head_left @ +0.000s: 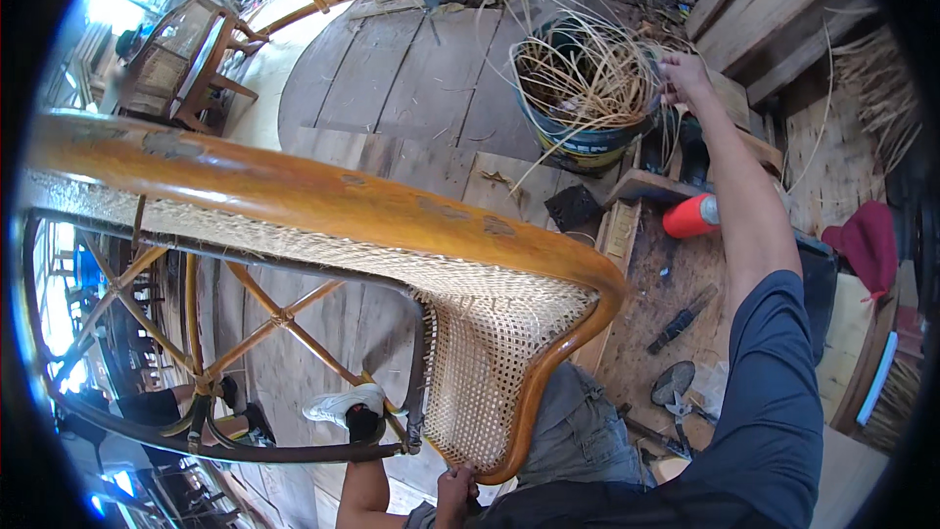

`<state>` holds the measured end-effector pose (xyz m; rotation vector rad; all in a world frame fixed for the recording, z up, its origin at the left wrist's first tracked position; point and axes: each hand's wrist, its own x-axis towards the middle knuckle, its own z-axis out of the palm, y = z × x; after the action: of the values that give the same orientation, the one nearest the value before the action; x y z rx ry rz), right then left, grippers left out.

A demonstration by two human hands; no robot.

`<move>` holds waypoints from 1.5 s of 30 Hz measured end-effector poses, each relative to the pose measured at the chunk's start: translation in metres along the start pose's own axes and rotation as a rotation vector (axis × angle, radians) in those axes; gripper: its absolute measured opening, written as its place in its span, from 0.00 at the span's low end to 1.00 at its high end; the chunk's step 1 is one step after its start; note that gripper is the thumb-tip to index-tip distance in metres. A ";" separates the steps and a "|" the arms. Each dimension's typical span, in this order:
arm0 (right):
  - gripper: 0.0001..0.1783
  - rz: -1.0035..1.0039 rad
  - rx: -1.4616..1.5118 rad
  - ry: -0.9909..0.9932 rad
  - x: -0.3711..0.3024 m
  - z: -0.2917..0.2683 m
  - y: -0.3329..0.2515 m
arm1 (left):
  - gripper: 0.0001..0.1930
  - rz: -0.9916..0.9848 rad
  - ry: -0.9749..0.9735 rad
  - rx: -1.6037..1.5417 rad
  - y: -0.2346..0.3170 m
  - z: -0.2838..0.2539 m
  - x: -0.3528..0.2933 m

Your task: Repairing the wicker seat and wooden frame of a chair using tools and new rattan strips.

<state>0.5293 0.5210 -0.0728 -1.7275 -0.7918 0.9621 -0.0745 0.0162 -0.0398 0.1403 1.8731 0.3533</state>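
A rattan chair [421,211] lies tipped on its side across my lap, with a thick glossy orange-brown rail and a woven cane panel [480,343]. My left hand [455,492] is closed at the lower edge of its frame, below the panel; part of the grip is hidden. My right arm reaches out to the far right, where my right hand [682,80] is closed beside the rim of a dark bucket [578,145]. Loose pale cane strands [587,69] fill the bucket and loop over its sides. The fingers appear pinched on strands at the bucket's edge.
A red-and-white cylinder [689,216], a dark-handled tool [682,318] and pliers [678,408] lie on the wooden board to my right. A maroon cloth [867,247] is farther right. Another cane chair [176,64] stands far left; a person's legs [211,411] show through the frame.
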 end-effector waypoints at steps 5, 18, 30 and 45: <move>0.06 0.067 0.072 -0.115 -0.021 -0.007 -0.015 | 0.11 0.009 0.008 -0.005 0.001 0.001 -0.003; 0.15 -0.242 -1.078 -0.008 -0.082 0.050 -0.052 | 0.11 0.045 0.008 0.034 -0.003 -0.001 0.001; 0.10 0.253 0.848 -0.275 -0.154 0.196 0.053 | 0.11 0.083 -0.005 -0.004 -0.004 0.001 -0.004; 0.07 0.449 0.627 -0.220 -0.348 0.044 0.018 | 0.14 0.842 -0.262 0.602 0.091 0.118 -0.076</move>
<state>0.3268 0.2407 -0.0141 -1.2689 -0.1796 1.5327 0.0547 0.1027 0.0229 1.3366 1.5256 0.2985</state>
